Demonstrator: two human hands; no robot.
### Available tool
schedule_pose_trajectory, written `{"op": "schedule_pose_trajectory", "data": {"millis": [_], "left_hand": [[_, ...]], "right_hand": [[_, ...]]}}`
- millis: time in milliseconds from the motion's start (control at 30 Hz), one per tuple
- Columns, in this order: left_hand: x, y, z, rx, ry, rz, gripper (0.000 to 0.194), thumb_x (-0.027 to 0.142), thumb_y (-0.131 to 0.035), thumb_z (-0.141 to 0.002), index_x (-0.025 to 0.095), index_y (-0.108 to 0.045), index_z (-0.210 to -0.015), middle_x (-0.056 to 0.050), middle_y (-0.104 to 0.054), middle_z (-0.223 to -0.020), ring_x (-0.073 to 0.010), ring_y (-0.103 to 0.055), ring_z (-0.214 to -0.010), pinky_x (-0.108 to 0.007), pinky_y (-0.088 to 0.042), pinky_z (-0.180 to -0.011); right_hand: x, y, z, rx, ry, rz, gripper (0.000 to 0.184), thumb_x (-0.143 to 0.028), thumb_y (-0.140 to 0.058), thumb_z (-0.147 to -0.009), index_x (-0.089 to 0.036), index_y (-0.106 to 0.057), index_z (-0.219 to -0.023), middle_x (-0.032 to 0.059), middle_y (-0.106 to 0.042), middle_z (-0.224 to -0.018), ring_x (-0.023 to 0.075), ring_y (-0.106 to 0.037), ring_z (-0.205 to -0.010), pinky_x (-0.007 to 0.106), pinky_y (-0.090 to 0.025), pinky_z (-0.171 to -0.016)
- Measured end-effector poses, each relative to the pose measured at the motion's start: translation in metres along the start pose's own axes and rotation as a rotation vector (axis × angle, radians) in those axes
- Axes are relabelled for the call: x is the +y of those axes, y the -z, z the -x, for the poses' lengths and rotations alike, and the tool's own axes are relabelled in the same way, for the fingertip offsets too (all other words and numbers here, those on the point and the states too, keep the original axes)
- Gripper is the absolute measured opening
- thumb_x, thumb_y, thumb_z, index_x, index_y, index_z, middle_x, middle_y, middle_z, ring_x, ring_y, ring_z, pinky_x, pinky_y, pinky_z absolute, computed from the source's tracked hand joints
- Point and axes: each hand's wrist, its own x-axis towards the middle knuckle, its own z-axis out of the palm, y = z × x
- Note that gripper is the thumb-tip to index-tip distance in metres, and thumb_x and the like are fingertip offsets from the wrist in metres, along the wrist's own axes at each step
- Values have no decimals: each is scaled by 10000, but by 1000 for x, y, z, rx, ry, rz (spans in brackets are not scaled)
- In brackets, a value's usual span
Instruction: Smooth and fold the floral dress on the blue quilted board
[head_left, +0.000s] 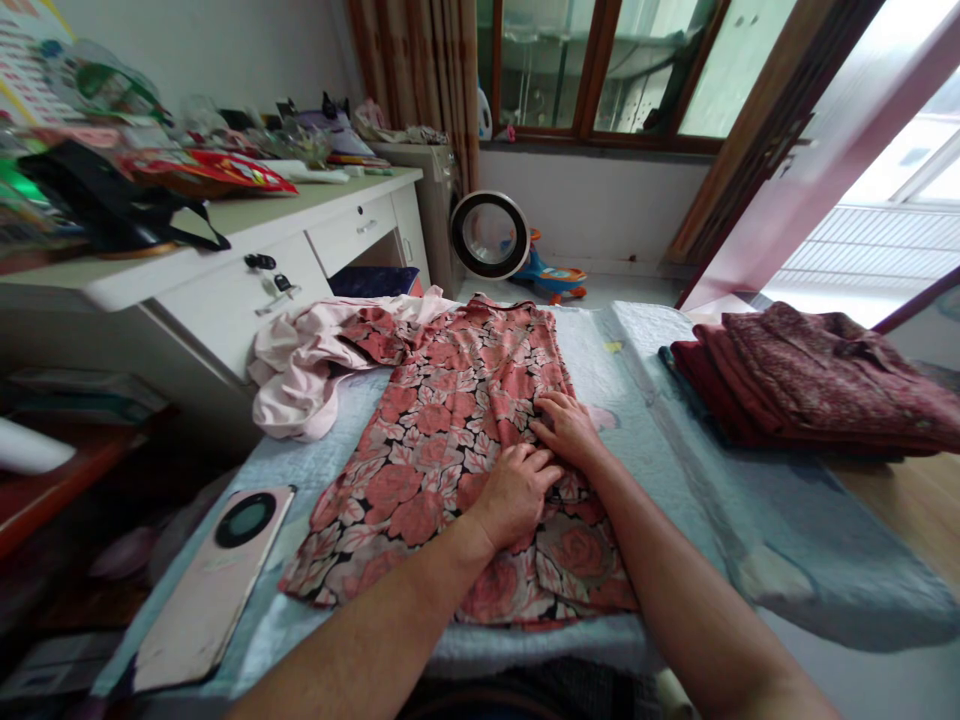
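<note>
Rose-print garment (442, 430) lies before you on pale-blue cover (637, 400); likely light, limp. Your right hand (571, 430) rests spread; left hand (519, 492) curves, pinch unclear. Best hold: hem corners.

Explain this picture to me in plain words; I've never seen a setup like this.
There is no robot here, just a person's two bare hands. The single view comes from a camera worn on the head, looking forward and down, so the arms enter from the bottom. The left hand and right hand rest on a floral garment laid out on a light blue cloth; neither hand lifts anything. Beside the garment are bunched pale pink fabric and, nearer the camera, a phone. On the right sits a stack of dark red folded clothes.
</note>
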Motion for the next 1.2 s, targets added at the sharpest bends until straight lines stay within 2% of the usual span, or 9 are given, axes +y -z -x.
{"op": "schedule_pose_trajectory", "data": {"millis": [133, 267, 367, 433, 533, 967, 1200], "left_hand": [[0, 0, 0, -1, 0, -2, 324, 168, -499, -928, 262, -642, -1204, -22, -624, -1237, -233, -483, -1129, -408, -429, -1030], [-1, -1, 0, 7, 5, 6, 340, 153, -510, -909, 247, -638, -1210, -34, -604, -1262, -237, -488, -1138, -409, -428, -1043], [-1, -2, 0, 15, 31, 22, 377, 127, -512, -889, 244, -633, -1227, -57, -592, -1240, -229, -497, -1153, -401, -418, -1063], [-1, -1, 1, 12, 43, 26, 379, 126, -504, -890, 244, -636, -1225, -67, -591, -1206, -227, -503, -1152, -399, -419, -1063], [0, -1, 1, 1, 48, 13, 359, 141, -493, -903, 239, -643, -1213, -71, -592, -1175, -232, -501, -1147, -400, -422, -1060], [0, -1, 2, -2, 58, 6, 345, 148, -504, -905, 249, -642, -1204, -68, -563, -1165, -228, -476, -1143, -397, -412, -1062], [1, 0, 2, 7, 106, -13, 348, 159, -520, -890, 256, -634, -1204, -74, -530, -1186, -244, -473, -1141, -415, -418, -1046]], "right_hand": [[2, -1, 0, 6, -2, -26, 401, -326, -624, -871, -200, -623, -1251, 110, -594, -1356, 288, -517, -1267, 490, -380, -1085], [6, -2, -1, 77, 61, -92, 345, -233, -575, -872, -199, -658, -1206, 103, -621, -1324, 265, -528, -1264, 487, -358, -1119], [8, -3, -3, 103, 143, -198, 317, -147, -497, -877, -210, -714, -1099, 85, -669, -1248, 221, -575, -1207, 431, -413, -1090], [8, -4, -3, 78, 185, -260, 326, -115, -464, -881, -215, -740, -1023, 76, -702, -1178, 198, -620, -1132, 393, -464, -1037], [6, -5, -3, 32, 205, -276, 336, -88, -465, -872, -221, -755, -977, 64, -719, -1144, 191, -643, -1095, 386, -480, -1017], [5, -8, -6, -17, 179, -151, 296, -145, -536, -900, -208, -704, -1136, 84, -671, -1239, 222, -585, -1176, 435, -429, -1068], [5, -7, -4, 10, 180, -164, 314, -127, -538, -876, -213, -698, -1132, 82, -672, -1225, 222, -590, -1160, 431, -441, -1060]]}}
